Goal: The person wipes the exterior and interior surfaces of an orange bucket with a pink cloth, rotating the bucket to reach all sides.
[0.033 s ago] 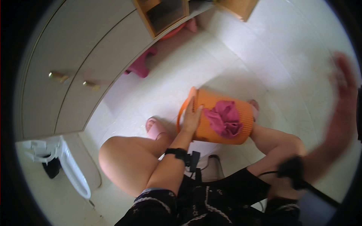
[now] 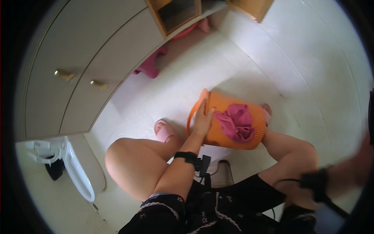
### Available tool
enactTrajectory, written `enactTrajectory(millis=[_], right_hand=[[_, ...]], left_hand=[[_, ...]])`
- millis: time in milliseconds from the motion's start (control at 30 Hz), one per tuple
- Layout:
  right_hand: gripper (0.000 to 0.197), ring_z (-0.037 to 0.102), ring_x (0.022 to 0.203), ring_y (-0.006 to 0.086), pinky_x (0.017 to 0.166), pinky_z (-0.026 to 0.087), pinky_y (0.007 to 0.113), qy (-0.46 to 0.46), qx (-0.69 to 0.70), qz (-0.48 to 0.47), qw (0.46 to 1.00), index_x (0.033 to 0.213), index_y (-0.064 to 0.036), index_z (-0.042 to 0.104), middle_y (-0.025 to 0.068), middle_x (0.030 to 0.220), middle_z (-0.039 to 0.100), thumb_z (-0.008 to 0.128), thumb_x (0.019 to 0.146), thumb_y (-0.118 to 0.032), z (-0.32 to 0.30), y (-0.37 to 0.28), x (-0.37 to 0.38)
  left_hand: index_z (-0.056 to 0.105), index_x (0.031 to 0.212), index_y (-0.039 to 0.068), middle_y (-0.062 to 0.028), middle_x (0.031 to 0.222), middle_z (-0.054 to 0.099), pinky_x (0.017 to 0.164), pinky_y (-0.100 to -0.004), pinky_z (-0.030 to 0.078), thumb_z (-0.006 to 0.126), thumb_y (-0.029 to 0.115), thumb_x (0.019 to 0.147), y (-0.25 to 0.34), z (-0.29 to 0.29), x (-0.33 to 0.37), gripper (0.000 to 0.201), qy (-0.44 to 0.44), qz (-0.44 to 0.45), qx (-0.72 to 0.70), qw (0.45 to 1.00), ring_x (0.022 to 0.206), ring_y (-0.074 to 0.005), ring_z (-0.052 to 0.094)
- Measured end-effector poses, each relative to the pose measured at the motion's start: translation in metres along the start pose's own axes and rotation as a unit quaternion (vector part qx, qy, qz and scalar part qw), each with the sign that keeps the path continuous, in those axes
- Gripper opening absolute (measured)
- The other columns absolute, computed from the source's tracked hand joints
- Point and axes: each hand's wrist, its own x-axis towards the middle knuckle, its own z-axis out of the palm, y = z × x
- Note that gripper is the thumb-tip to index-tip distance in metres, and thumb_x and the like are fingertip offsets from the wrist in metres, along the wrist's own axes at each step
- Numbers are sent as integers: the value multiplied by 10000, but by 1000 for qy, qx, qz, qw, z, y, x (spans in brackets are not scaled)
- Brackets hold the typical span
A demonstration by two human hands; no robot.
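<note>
An orange ribbed bucket (image 2: 218, 136) lies on its side on the floor between my feet, its rim and handle (image 2: 189, 121) toward the left. My left hand (image 2: 202, 123) holds it at the rim end, with the thumb set apart from the fingers. A crumpled magenta cloth (image 2: 237, 123) rests on the bucket's upward side, just right of that hand, and nothing is gripping it. My right forearm, blurred, reaches out past the right edge; its hand is out of the picture.
Cabinet doors with brass knobs (image 2: 64, 74) stand at the left. A magenta plastic stool (image 2: 150, 66) is partly under the cabinet. A white plastic rack or basin-like frame (image 2: 78, 171) is at the lower left. My pink slippers (image 2: 164, 131) flank the bucket.
My right hand has swung out of view past the right edge. The whole scene has shifted slightly rightward. My left hand keeps its place on the bucket, and the cloth lies as before.
</note>
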Motion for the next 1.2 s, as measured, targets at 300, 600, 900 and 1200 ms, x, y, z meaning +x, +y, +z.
enactTrajectory(millis=[300, 600, 900, 1200], right_hand=[[450, 563, 1049, 320, 897, 458, 392, 35, -2, 88, 995, 1261, -44, 521, 202, 1158, 567, 622, 851, -203, 16, 43, -75], [467, 571, 1017, 297, 872, 462, 383, 42, 2, 87, 995, 1266, -39, 517, 187, 1112, 584, 624, 851, -224, 22, 45, -70], [485, 579, 985, 274, 847, 466, 374, 49, 18, 118, 992, 1272, -34, 512, 173, 1065, 601, 626, 850, -245, 22, 46, -88], [503, 587, 953, 251, 822, 471, 365, 179, 136, 69, 972, 1277, -29, 508, 159, 1019, 617, 628, 850, -266, -28, 10, -45]], left_hand=[[337, 1423, -8, -209, 1373, 470, 1050, -338, 341, 608, 334, 911, 3, -8, -7, 673, 22, 41, 66, 997, 1264, -275, 462], [352, 1404, -39, -224, 1403, 435, 1061, -339, 341, 621, 300, 905, -35, 4, 8, 661, 12, 55, -32, 998, 1294, -294, 436], [350, 1407, -29, -226, 1401, 434, 1066, -356, 338, 641, 287, 895, -3, -3, -5, 668, 33, 73, 92, 993, 1295, -310, 430], [320, 1432, -16, -190, 1424, 419, 1067, -313, 328, 591, 290, 929, -49, -11, 5, 648, 8, 34, -88, 996, 1304, -255, 416]])
